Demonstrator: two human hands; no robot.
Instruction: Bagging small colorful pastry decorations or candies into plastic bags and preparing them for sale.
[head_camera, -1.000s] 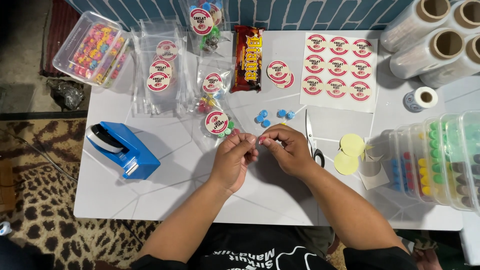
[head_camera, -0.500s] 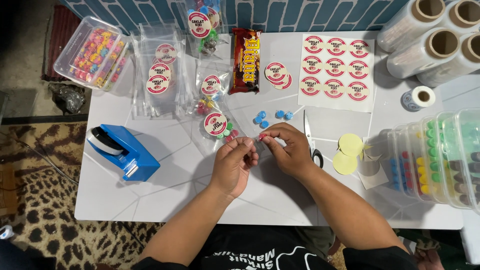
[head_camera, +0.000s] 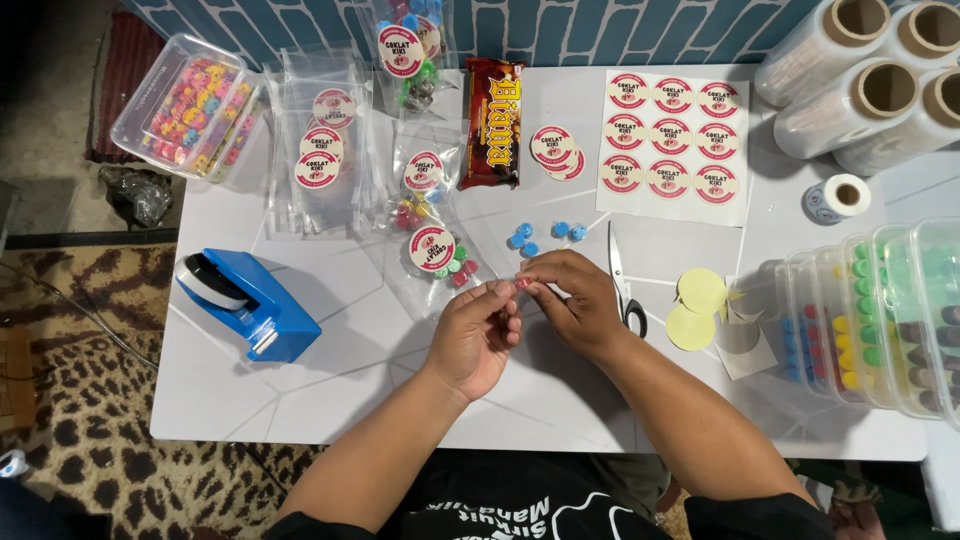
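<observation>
My left hand (head_camera: 479, 333) and my right hand (head_camera: 571, 296) meet fingertip to fingertip over the middle of the white table (head_camera: 360, 400). Between the fingers of both is a small pink-red candy (head_camera: 521, 284), mostly hidden by them. Just beyond the hands lie several small blue candies (head_camera: 545, 235). To their left sits a clear packet of coloured candies with a round sticker (head_camera: 437, 255). Scissors (head_camera: 621, 280) lie right beside my right hand.
A blue tape dispenser (head_camera: 248, 302) stands at the left. Clear bags with stickers (head_camera: 322, 150), a brown snack packet (head_camera: 494, 122), a sticker sheet (head_camera: 672, 142), film rolls (head_camera: 868, 80), a small tape roll (head_camera: 838, 198), yellow paper circles (head_camera: 694, 305) and clear candy boxes (head_camera: 880, 320) surround the hands.
Both hands stay together at the table's middle with only small finger movements; a pink-red candy now shows between the fingertips.
</observation>
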